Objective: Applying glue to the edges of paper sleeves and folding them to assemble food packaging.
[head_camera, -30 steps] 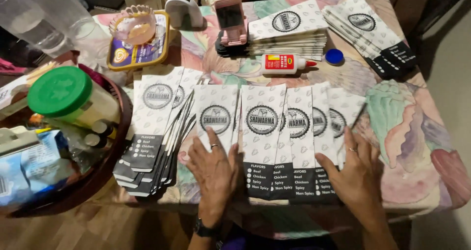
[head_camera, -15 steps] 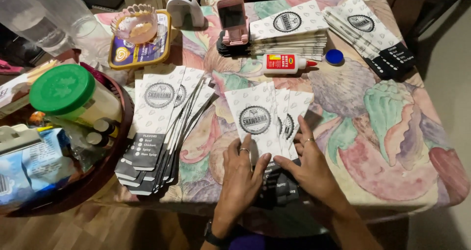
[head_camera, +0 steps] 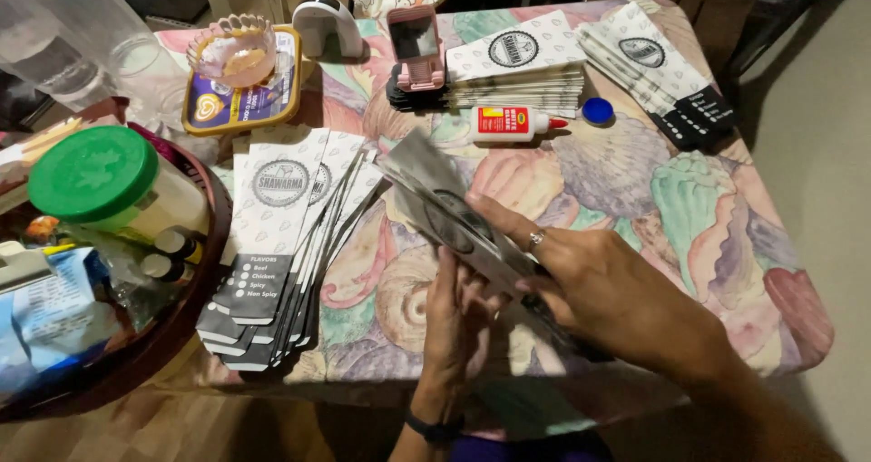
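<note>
Both hands, left and right, grasp a bag stack lifted off the bench, right of the fanned bags.

Glue bottle, blue cap and green-lidded jar.

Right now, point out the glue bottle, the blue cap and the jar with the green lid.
glue bottle (head_camera: 504, 123), head view, on its label.
blue cap (head_camera: 597, 110), head view, on its top.
green-lidded jar (head_camera: 92, 173), head view, on the lid's middle.
</note>
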